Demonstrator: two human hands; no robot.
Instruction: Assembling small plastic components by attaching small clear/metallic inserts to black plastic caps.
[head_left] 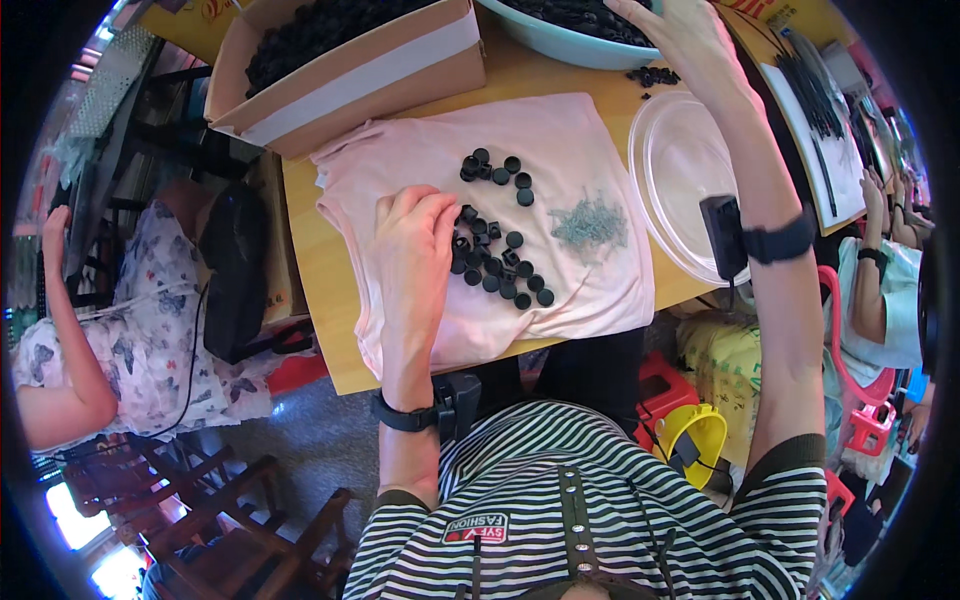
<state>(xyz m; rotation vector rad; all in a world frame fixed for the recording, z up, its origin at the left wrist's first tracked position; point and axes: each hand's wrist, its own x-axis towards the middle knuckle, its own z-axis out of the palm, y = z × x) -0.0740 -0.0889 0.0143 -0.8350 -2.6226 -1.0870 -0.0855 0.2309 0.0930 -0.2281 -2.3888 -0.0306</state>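
On a pale pink cloth [400,150], several small round black caps [492,268] lie in a loose cluster, some on their sides. My left hand [415,235] rests at the cluster's left side, fingers drawn together; what they pinch, if anything, is hidden. A smaller group of black caps [501,176] lies farther back. Right of them is a little heap of thin greyish pieces [590,222]. My right hand [690,40] reaches over the rim of a light blue basin [560,42] filled with black parts. Its thumb is stretched out, and the other fingers are partly cut off by the picture's top edge.
A cardboard box [370,85] full of black pieces stands at the back left. A round clear plastic lid [680,180] lies to the right, with loose black bits [655,76] behind it. Other people sit on both sides. A yellow object [700,440] is below the table.
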